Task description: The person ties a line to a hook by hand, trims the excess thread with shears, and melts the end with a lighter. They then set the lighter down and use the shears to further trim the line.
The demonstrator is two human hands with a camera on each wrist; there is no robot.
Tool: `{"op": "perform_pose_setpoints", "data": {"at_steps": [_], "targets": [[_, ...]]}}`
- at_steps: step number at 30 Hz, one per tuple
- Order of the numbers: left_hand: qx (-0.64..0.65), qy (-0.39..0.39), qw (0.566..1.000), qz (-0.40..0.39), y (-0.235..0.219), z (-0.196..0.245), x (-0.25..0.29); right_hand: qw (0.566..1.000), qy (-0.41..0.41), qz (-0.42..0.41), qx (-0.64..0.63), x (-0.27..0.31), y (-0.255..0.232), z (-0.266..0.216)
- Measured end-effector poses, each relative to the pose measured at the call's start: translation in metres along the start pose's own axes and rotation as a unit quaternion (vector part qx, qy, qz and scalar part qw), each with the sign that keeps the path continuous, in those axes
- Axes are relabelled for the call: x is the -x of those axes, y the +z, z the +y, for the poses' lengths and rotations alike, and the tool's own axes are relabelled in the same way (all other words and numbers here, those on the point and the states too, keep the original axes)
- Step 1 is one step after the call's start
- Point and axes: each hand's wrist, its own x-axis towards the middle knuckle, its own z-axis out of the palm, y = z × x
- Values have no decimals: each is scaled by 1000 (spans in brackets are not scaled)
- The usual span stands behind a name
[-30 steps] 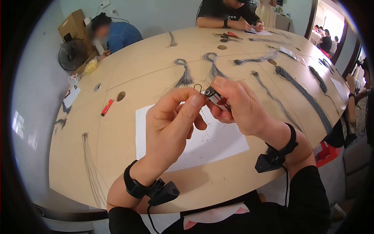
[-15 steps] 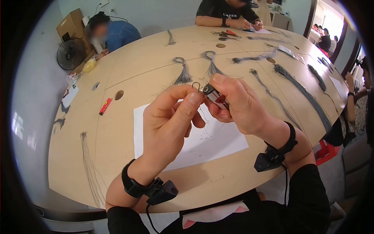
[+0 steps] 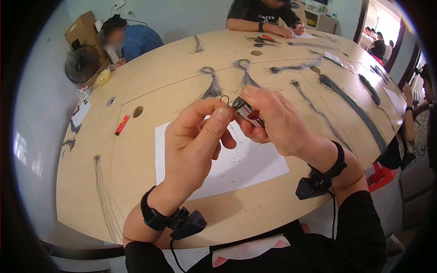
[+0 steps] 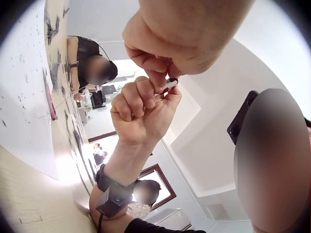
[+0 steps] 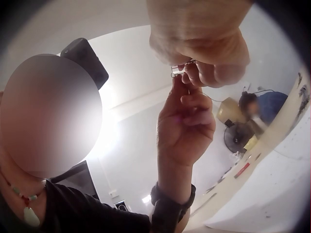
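- Above the white sheet [image 3: 261, 170], the left hand [image 3: 193, 143] pinches a curved wire hook [image 3: 225, 96] between thumb and forefinger, bend upward; thin thread [image 3: 238, 139] shows below.
- Beside it, the right hand [image 3: 282, 119] has fingers curled round a small striped device [image 3: 248, 112], dark end near the hook; contact is unclear.
- Likely step: close work on the hook with the device; the next move seems to need a steady pinch and fine alignment.
- Around lie looped strands [image 3: 212, 87] and a red tube [image 3: 122, 125], well apart from the hands; loose thread could snag.
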Motion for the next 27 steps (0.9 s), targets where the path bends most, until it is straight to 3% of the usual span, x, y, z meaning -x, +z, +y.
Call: {"op": "perform_pose_setpoints", "data": {"at_steps": [9, 12, 14, 15, 17, 18, 23, 25, 27], "targets": [[25, -8, 1000, 18, 1, 1, -1, 999, 24, -38, -5, 1, -4, -5], [31, -17, 999, 18, 1, 4, -1, 998, 65, 1, 14, 3, -2, -15], [36, -21, 999, 15, 1, 5, 0, 990, -88, 60, 92, 2, -6, -13], [35, -31, 999, 5, 1, 5, 1, 989, -92, 59, 94, 0, -7, -9], [33, -37, 999, -5, 3, 6, 1, 943, -275, 66, 176, -1, -9, 1], [29, -32, 999, 3, 5, 5, 1, 953, -229, 32, 194, 4, -12, -4], [11, -43, 999, 11, 6, 2, 1, 942, -216, 40, 253, 6, -9, -6], [14, -44, 999, -9, 4, 3, 1, 893, -315, 45, 317, 2, -13, -1], [7, -44, 999, -23, 3, 2, 2, 897, -329, 62, 290, 2, -10, 0]]}}
